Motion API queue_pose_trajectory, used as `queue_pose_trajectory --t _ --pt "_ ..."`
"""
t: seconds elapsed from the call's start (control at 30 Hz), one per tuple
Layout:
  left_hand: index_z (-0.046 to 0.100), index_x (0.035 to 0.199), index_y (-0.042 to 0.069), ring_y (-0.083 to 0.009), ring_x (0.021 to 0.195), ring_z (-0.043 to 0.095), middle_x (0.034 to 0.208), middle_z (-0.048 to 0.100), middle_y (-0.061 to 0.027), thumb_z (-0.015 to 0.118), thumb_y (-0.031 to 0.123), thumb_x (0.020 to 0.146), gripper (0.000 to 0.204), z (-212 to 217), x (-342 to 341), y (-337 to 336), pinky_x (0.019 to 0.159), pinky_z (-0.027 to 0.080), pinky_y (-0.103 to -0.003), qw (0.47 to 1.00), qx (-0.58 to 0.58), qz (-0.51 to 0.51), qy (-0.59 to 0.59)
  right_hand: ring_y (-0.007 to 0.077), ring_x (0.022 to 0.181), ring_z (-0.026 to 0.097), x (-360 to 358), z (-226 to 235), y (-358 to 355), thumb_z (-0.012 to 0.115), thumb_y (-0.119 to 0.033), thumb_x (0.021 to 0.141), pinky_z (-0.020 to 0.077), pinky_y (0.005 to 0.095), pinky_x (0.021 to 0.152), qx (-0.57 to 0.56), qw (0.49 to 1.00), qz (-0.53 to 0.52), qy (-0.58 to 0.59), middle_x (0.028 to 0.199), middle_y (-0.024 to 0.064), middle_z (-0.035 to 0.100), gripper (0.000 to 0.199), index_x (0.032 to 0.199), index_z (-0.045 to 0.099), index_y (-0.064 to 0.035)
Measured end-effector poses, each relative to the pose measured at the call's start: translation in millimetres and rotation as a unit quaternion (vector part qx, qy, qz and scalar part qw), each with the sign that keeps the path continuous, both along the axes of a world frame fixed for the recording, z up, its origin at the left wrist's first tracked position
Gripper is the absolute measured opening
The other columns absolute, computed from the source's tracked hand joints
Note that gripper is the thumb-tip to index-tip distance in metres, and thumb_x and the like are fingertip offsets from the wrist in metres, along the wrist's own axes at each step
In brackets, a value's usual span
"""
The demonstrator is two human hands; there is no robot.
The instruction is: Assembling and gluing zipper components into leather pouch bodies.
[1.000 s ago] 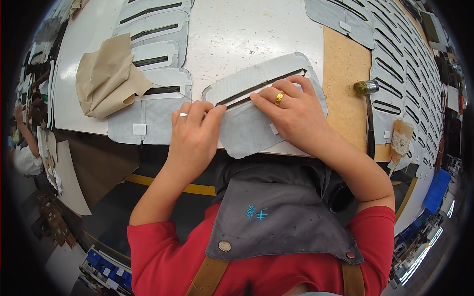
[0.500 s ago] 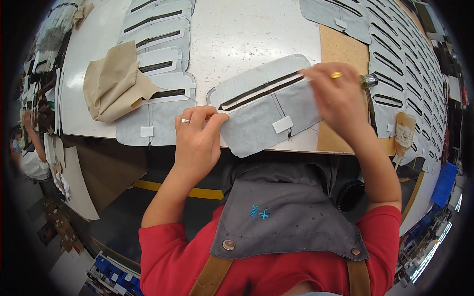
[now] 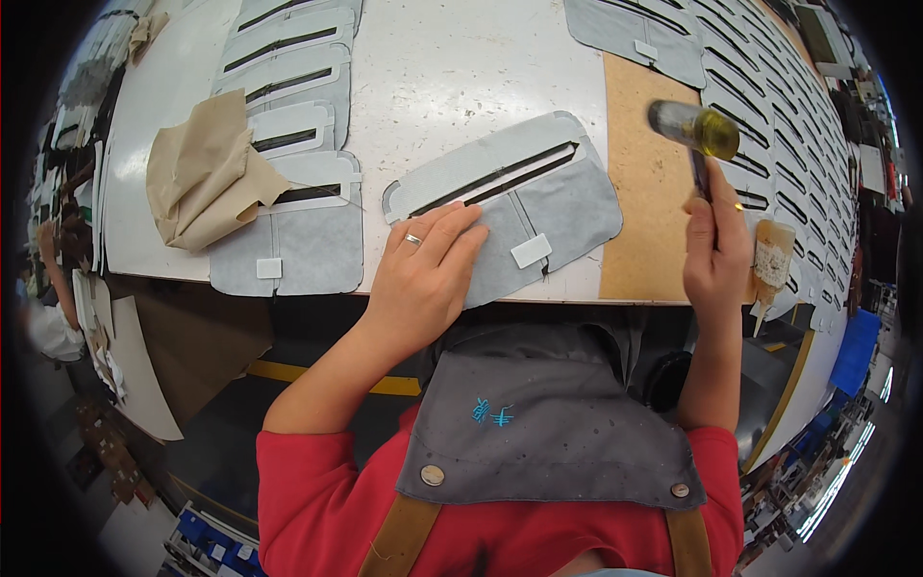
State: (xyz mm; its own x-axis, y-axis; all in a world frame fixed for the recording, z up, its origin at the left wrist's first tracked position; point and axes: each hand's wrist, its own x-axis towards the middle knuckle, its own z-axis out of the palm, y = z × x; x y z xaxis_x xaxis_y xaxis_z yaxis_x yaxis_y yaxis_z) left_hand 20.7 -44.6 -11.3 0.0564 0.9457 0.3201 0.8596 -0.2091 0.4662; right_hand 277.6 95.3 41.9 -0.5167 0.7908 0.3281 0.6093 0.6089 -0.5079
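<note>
A light grey fabric panel (image 3: 577,207) with rounded corners lies slantwise at the table's front edge. It has a long dark-edged slot and a small white tab (image 3: 531,251). My left hand (image 3: 428,274), a ring on one finger, rests on the panel's left part with its fingers laid over the slot's lower edge. In my right hand (image 3: 719,250) is a hammer (image 3: 685,125), gripped by its dark handle. Its cylindrical head, metallic with a yellowish end, is raised over the tan board to the panel's right and blurred by motion.
Similar grey panels (image 3: 288,245) overlap in a column at left, a crumpled beige cloth (image 3: 197,183) on them. More panels (image 3: 740,106) cover the right side. A tan board (image 3: 630,192) lies beside the work, with a glue-smeared bottle (image 3: 772,255) near the right edge.
My right hand has left the slot's right end, moved right and brought the hammer upright. My left hand has slid right, farther onto the panel, and lies flatter.
</note>
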Motion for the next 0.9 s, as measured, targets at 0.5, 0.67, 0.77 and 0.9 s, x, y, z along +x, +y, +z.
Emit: queue_pose_trajectory --t 0.5,0.67,0.77,0.9 --pt "0.062 0.100 0.005 -0.0306 0.093 0.058 0.099 0.060 -0.0108 0.062 0.002 0.081 0.020 27.5 -21.4 30.4 0.080 0.045 -0.038 0.991 -0.118 -0.048 -0.038 0.0304 0.059 0.062 -50.1 -11.4 -17.1 0.054 -0.007 0.085 0.0490 0.0433 0.052 -0.064 0.949 0.212 -0.223 0.075 0.0124 0.059 0.065 0.146 0.039 -0.0194" --pt "0.060 0.104 0.003 -0.0284 0.090 0.057 0.103 0.057 -0.0139 0.065 0.007 0.084 0.021 19.5 -32.6 67.4 0.077 0.047 -0.035 0.999 -0.022 0.037 -0.018 0.0297 0.056 0.059 -31.1 -10.8 -3.3 0.057 -0.009 0.089 0.0463 0.0413 0.051 -0.004 0.981 0.102 -0.167 0.073 0.0121 0.058 0.059 0.144 0.042 -0.0202" --pt "0.058 0.109 0.003 -0.0233 0.080 0.056 0.096 0.057 -0.0114 0.066 0.010 0.085 0.026 31.1 -29.4 78.4 0.072 0.046 -0.034 0.981 -0.160 0.046 -0.099 0.0297 0.058 0.058 5.1 -15.7 4.4 0.058 -0.009 0.089 0.0461 0.0406 0.053 0.039 0.989 -0.067 -0.123 0.074 0.0118 0.057 0.047 0.136 0.052 -0.0155" --pt "0.056 0.109 0.000 -0.0145 0.069 0.052 0.087 0.059 -0.0069 0.061 0.015 0.091 0.024 35.6 -25.7 82.3 0.063 0.045 -0.028 0.935 -0.239 0.055 -0.257 0.0291 0.084 0.059 48.4 -28.8 12.1 0.059 -0.006 0.088 0.0475 0.0387 0.076 0.107 0.979 -0.120 -0.123 0.093 0.0138 0.061 0.032 0.120 0.062 -0.0039"
